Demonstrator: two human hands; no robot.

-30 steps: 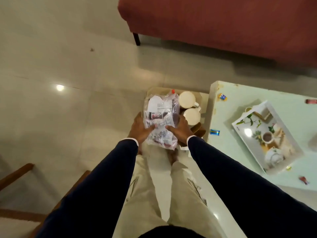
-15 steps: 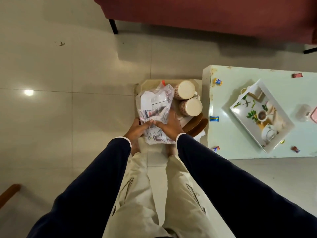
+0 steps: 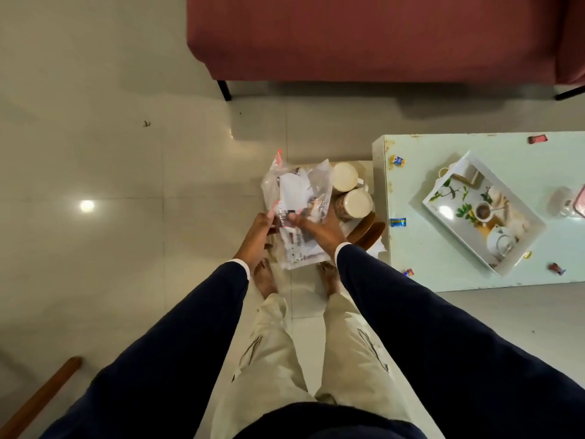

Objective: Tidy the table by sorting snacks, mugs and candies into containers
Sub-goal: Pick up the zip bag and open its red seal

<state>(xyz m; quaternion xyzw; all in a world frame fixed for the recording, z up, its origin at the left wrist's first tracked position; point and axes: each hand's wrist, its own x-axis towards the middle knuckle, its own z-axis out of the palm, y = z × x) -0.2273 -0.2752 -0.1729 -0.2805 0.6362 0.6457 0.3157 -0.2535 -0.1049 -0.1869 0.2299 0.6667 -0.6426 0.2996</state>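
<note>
Over the box [image 3: 367, 167] | both hands pinch snack bag [image 3: 297, 201] | left hand [image 3: 256, 239] | right hand [image 3: 319, 231]

Dark red sofa [image 3: 364, 36], pale green table [image 3: 443, 264], white tray [image 3: 456, 191] with green leaf print, navy sleeves [image 3: 177, 327].

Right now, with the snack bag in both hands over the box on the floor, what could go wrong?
The clear snack bag, pinched by the left hand and right hand, hangs beside two mugs in the box; lowering it carelessly could knock them. Its packets could also slip out. Small candies near the table edge could get brushed off.
</note>
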